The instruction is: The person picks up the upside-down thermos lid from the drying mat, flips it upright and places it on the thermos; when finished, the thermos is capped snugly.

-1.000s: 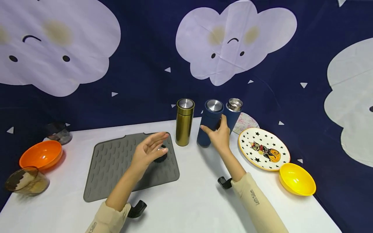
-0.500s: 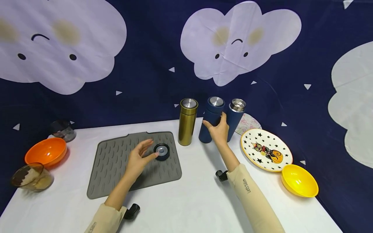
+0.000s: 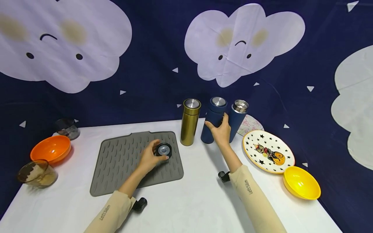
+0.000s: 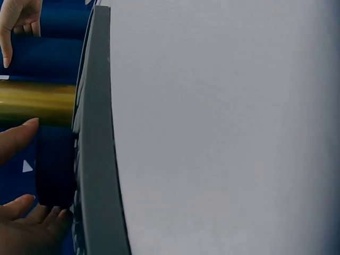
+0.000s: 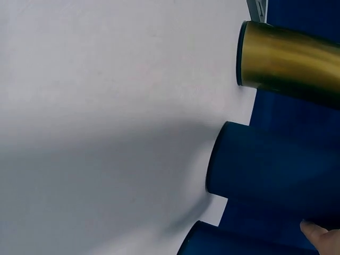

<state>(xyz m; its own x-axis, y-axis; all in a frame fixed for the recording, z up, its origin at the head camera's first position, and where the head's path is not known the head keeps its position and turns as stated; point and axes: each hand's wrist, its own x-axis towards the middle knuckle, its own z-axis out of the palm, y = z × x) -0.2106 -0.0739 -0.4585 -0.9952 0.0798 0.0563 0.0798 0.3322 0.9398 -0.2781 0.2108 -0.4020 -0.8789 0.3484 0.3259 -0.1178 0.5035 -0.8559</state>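
Observation:
On the right end of the grey mat (image 3: 116, 161) lies a round dark bottle lid (image 3: 163, 149), its pale inner face up. My left hand (image 3: 148, 160) curls round it, thumb tip at the front rim and fingers at the back; in the left wrist view the thumb and fingertips flank the lid (image 4: 55, 166). My right hand (image 3: 222, 133) grips a capped blue thermos (image 3: 207, 132), thumb on its left side and fingers on its right. Just right of that stands a second blue thermos (image 3: 235, 121) without a lid, its steel mouth showing. A gold thermos (image 3: 189, 127) stands capped to the left.
At the left are an orange bowl (image 3: 52, 150), a tilted brown glass (image 3: 38, 174) and a grey glass (image 3: 70, 131). To the right lie a star-patterned plate (image 3: 266, 137), a pink-patterned disc (image 3: 250, 126) and a yellow bowl (image 3: 301, 184). A dark blue cloth hangs behind the table.
My left hand has come down from above the mat and closed round the lid. My right hand keeps its grip on the capped blue thermos, which has shifted slightly back.

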